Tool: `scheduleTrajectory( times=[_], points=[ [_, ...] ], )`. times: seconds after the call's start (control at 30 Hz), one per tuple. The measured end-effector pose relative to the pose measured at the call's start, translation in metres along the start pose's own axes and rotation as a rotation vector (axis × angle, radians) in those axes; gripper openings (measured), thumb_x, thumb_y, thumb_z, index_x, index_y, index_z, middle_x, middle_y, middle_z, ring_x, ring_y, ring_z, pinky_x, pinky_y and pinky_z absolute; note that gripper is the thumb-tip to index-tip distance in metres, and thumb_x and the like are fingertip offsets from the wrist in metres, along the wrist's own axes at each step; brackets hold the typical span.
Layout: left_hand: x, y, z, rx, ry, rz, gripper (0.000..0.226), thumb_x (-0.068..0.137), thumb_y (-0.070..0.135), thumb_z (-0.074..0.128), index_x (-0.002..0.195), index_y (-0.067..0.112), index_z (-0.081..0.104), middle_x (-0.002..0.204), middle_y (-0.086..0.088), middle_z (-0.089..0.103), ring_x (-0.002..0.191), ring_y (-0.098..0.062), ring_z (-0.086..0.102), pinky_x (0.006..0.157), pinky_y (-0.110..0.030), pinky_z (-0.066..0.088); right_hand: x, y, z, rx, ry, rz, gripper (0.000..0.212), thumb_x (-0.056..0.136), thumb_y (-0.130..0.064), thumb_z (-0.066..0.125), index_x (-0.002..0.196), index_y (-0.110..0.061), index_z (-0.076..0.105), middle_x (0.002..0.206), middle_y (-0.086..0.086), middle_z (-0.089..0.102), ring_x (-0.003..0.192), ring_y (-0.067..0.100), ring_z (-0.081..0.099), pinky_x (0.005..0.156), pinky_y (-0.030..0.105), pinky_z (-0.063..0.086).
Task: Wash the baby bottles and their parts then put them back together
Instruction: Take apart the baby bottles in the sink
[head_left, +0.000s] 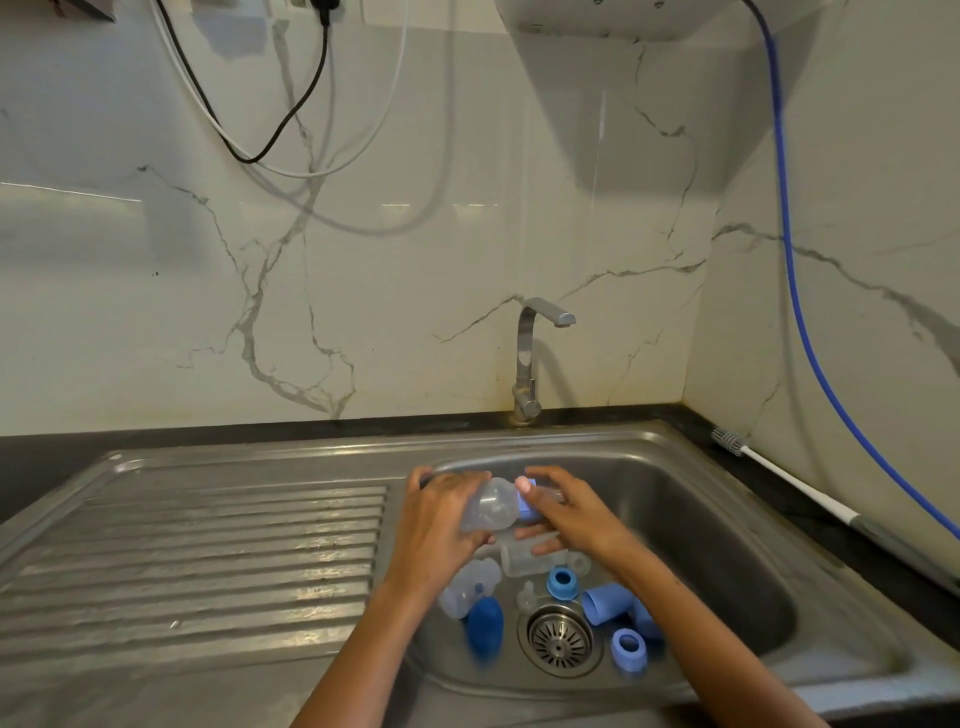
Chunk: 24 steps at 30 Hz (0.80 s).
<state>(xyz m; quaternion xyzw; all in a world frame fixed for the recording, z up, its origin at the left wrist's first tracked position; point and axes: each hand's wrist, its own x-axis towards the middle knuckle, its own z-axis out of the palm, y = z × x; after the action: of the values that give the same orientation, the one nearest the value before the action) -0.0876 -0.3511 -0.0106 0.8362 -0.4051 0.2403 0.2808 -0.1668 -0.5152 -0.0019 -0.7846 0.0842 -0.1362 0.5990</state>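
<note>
**Bottle held over basin, ring end toward right grip**

Left hand grips the clear bottle round its body, fingers curled under and over it. Right hand meets it at the blue ring, fingers curled on that end; exact pinch is blurred. Bottle's long axis runs approx. left-right betw. the two grips, neck end toward the right grip, base in the left. Judgement: coming move is a twist at the ring, so right hand is the working one, left the anchor.

Below the grips, in the sink: second clear bottle, blue rings, blue cap, clear cover, small teat, all near the drain. Tap beyond the grips; no water visible. Bottle brush on worktop, well right of right grip.
</note>
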Motion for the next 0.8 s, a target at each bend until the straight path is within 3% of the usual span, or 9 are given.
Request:
scheduleTrajectory(
  times=[0.1,0.2,0.37,0.43,0.53,0.63,0.8],
  points=[
    [0.001,-0.001,-0.001,-0.003,-0.005,-0.006,0.068,0.068,0.041,0.081,0.129,0.025,0.056,0.125,0.008,0.063,0.12,-0.007,0.052,0.104,-0.018,0.013,0.001,0.0,-0.004,-0.003,0.055,-0.045,0.025,0.088,-0.02,0.067,0.111,-0.024,0.06,0.114,0.008,0.063,0.091,0.019,0.07,0.071,0.028,0.06],
    [0.003,-0.002,0.0,-0.01,0.002,-0.029,0.069,0.068,0.042,0.082,0.129,0.026,0.056,0.125,0.007,0.063,0.119,-0.009,0.052,0.104,-0.02,0.017,-0.002,-0.002,-0.01,0.066,0.044,-0.1,0.036,0.082,-0.01,0.073,0.115,-0.021,0.065,0.118,0.002,0.061,0.106,0.019,0.063,0.075,0.023,0.057],
    [0.002,-0.004,-0.001,-0.049,0.01,-0.082,0.071,0.065,0.046,0.082,0.127,0.023,0.057,0.122,0.005,0.063,0.114,-0.012,0.052,0.1,-0.024,0.027,-0.003,-0.006,-0.025,0.012,0.09,-0.144,0.042,0.077,0.003,0.073,0.114,-0.015,0.067,0.119,0.001,0.066,0.11,0.015,0.062,0.089,0.027,0.053],
    [0.002,-0.006,-0.001,-0.064,0.024,-0.106,0.071,0.065,0.045,0.083,0.127,0.023,0.058,0.122,0.004,0.064,0.114,-0.014,0.052,0.1,-0.026,0.03,0.0,-0.003,-0.03,0.08,0.146,-0.1,0.038,0.081,-0.003,0.071,0.116,-0.014,0.064,0.118,0.007,0.065,0.105,0.019,0.065,0.082,0.024,0.055],
    [0.002,-0.008,-0.001,-0.078,0.027,-0.096,0.07,0.063,0.046,0.084,0.125,0.022,0.06,0.119,0.003,0.066,0.11,-0.015,0.054,0.098,-0.028,0.032,0.006,0.001,-0.026,0.287,0.318,0.076,0.03,0.094,-0.023,0.059,0.117,-0.004,0.056,0.11,0.02,0.065,0.078,0.022,0.07,0.062,0.023,0.059],
    [0.002,-0.008,0.003,-0.053,0.003,-0.095,0.071,0.06,0.049,0.084,0.122,0.021,0.062,0.117,0.003,0.066,0.107,-0.014,0.052,0.094,-0.026,0.031,0.011,0.01,-0.026,0.013,0.541,0.021,0.037,0.097,-0.029,0.052,0.12,0.001,0.053,0.099,0.018,0.063,0.059,0.015,0.061,0.047,0.016,0.052],
    [0.002,-0.012,0.006,-0.017,-0.081,-0.132,0.073,0.061,0.056,0.08,0.123,0.024,0.059,0.121,0.005,0.062,0.109,-0.012,0.047,0.093,-0.024,0.029,0.015,0.01,-0.027,-0.068,0.55,-0.068,0.034,0.096,-0.03,0.053,0.119,-0.005,0.053,0.088,0.004,0.062,0.059,0.01,0.06,0.044,0.011,0.048]
  ],
)
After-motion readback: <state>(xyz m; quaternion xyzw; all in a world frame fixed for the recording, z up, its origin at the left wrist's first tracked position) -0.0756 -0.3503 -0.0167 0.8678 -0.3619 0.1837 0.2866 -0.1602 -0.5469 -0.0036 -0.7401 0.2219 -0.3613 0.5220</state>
